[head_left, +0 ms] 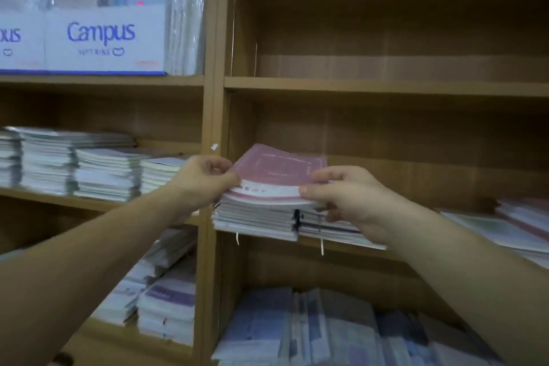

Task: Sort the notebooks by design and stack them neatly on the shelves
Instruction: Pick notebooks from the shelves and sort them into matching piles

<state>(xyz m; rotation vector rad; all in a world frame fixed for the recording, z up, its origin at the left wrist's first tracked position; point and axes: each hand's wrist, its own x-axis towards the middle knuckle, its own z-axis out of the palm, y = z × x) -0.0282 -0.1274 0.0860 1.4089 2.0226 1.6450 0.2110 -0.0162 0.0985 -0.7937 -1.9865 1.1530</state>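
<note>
**Pink notebook held at both ends over its stack**

Wooden shelving on the left carries a white Campus box (104, 38) and, one level down, tidy piles of pale notebooks (80, 169). Moving right, the left hand (205, 180) pinches the near left corner of the pink notebook (279, 175), thumb on top. The notebook lies on top of a stack (255, 217) at the left end of the middle shelf (350, 246). The right hand (341, 196) grips its right edge, fingers curled beneath. Further right, flat notebooks (505, 232) lie spread loosely.

The stack overhangs the shelf's front edge and its layers look uneven. A careless pull or push on the top copy could drag the ones below forward and spill them onto the blue notebooks (297, 330) beneath.
</note>
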